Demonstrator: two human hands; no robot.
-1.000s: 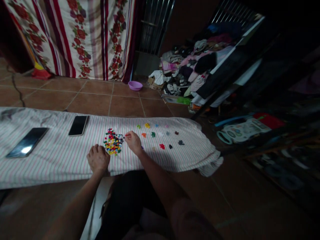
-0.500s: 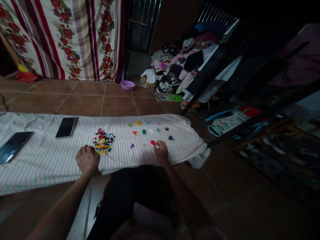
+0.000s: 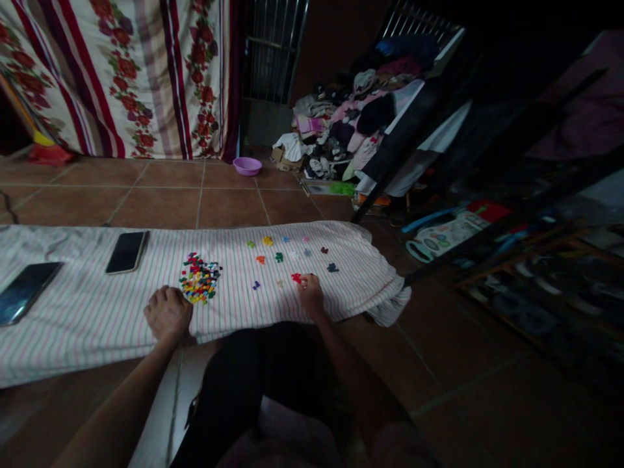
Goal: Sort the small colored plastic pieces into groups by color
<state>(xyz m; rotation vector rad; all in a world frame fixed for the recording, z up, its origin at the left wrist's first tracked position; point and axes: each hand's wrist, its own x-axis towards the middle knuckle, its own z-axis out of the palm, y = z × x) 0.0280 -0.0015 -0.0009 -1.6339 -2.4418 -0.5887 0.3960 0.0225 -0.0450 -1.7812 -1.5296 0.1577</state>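
A mixed heap of small coloured plastic pieces lies on the striped cloth. Just left of it my left hand rests palm down on the cloth, fingers slightly bent and apart, holding nothing I can see. My right hand is at the small red pieces, thumb and forefinger pinched on one at their edge. Around them lie little single-colour groups: orange, dark green, yellow, purple, beige, dark grey and brown. The fingertips partly hide the red group.
Two phones lie on the left of the striped cloth. Beyond, on the tiled floor, are a purple basin and a heap of clothes. A dark slanting post stands to the right, near a shelf.
My right hand stays at the red group, its fingers slightly closer in on the pieces. My left hand keeps its place on the cloth. The whole view has shifted a little.
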